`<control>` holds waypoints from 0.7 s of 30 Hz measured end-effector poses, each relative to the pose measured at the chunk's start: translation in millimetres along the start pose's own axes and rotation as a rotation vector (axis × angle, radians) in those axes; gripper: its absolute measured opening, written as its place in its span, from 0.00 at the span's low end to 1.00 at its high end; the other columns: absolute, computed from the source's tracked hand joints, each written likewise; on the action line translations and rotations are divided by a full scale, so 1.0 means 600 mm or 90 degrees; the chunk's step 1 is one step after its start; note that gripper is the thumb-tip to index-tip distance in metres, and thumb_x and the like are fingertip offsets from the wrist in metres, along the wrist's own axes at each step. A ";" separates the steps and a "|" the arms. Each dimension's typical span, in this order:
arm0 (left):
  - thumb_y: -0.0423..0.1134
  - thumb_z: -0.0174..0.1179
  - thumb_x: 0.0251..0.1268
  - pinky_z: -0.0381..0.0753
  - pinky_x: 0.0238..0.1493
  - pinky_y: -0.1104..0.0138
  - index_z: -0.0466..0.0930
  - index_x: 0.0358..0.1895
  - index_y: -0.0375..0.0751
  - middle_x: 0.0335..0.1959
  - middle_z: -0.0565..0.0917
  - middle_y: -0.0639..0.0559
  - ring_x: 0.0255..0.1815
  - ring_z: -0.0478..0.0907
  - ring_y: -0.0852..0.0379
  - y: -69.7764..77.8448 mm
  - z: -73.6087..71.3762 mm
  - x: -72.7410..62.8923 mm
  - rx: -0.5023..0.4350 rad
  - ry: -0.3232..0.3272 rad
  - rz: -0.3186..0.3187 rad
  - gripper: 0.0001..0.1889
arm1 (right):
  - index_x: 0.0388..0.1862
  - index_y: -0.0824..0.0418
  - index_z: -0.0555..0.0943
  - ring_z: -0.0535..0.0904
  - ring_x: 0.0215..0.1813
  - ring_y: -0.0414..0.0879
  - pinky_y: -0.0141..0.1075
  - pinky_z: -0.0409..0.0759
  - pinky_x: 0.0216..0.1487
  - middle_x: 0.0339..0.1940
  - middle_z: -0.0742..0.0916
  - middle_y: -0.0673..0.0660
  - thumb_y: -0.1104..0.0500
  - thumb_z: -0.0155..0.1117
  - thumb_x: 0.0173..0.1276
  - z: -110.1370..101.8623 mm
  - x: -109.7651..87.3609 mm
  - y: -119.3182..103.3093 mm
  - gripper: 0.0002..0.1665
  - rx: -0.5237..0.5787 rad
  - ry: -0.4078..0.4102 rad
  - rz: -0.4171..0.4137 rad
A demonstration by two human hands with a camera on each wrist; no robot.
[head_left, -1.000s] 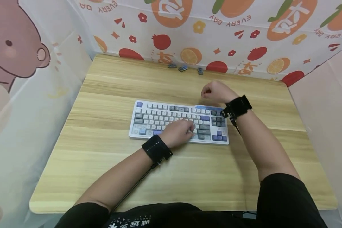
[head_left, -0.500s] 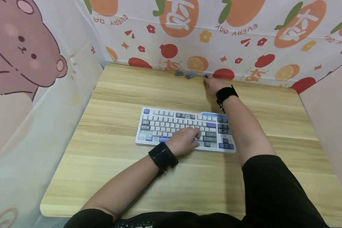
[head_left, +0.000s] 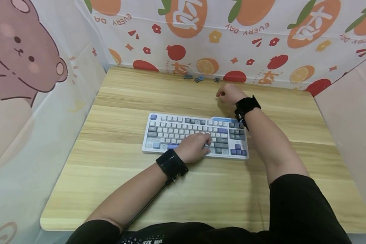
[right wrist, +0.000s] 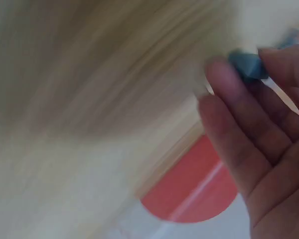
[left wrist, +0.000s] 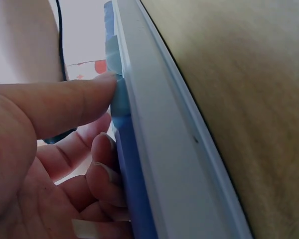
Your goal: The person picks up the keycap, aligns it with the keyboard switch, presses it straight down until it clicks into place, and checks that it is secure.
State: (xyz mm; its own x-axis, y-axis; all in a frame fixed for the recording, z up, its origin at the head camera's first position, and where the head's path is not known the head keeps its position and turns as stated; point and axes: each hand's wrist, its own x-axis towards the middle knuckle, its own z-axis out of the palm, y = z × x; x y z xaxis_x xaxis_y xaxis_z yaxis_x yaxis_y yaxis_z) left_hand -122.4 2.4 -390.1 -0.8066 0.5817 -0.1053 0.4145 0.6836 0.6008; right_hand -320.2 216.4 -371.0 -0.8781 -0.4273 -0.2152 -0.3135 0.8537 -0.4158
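My left hand rests on the lower right part of a white keyboard with white, grey and purple keycaps. In the left wrist view its thumb touches a blue-grey key at the front edge, and the other fingers lie loosely curled on the keys. My right hand is above the table behind the keyboard's right end. Between thumb and fingertips it pinches a small blue-grey keycap, seen in the right wrist view. Several loose keycaps lie along the table's back edge.
The wooden table is bounded at the back by a fruit-print cloth and on the left by a curtain with a bear. A cable runs from the left wrist strap along the forearm.
My right hand reached forward to the right-hand loose keycaps at the back edge, then drew back towards the keyboard with one keycap. My left hand has stayed on the keyboard.
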 end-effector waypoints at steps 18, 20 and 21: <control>0.37 0.65 0.65 0.76 0.33 0.67 0.73 0.51 0.40 0.38 0.79 0.51 0.34 0.76 0.59 0.028 -0.059 -0.002 -0.227 0.277 0.090 0.15 | 0.56 0.64 0.83 0.87 0.47 0.49 0.42 0.84 0.48 0.52 0.86 0.58 0.63 0.70 0.64 0.035 -0.249 -0.118 0.20 0.560 0.124 -0.135; 0.35 0.63 0.65 0.77 0.33 0.67 0.72 0.53 0.40 0.39 0.80 0.50 0.36 0.77 0.60 0.036 -0.064 -0.005 -0.259 0.282 0.126 0.16 | 0.53 0.65 0.83 0.87 0.45 0.48 0.39 0.85 0.45 0.49 0.87 0.57 0.64 0.71 0.63 0.046 -0.265 -0.121 0.19 0.551 0.167 -0.158; 0.34 0.63 0.66 0.77 0.34 0.67 0.73 0.54 0.40 0.40 0.81 0.50 0.37 0.78 0.60 0.040 -0.065 -0.006 -0.273 0.278 0.143 0.16 | 0.53 0.66 0.83 0.87 0.44 0.48 0.37 0.85 0.43 0.48 0.87 0.57 0.65 0.71 0.63 0.051 -0.272 -0.122 0.18 0.545 0.192 -0.171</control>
State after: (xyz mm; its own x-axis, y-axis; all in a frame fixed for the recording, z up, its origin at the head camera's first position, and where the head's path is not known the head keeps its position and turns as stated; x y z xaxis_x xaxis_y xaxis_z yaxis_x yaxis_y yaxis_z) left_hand -126.0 -0.6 -344.2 -0.8544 0.3953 0.3373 0.4608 0.2765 0.8433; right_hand -142.5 214.4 -332.4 -0.9088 -0.3809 0.1702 -0.2524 0.1772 -0.9513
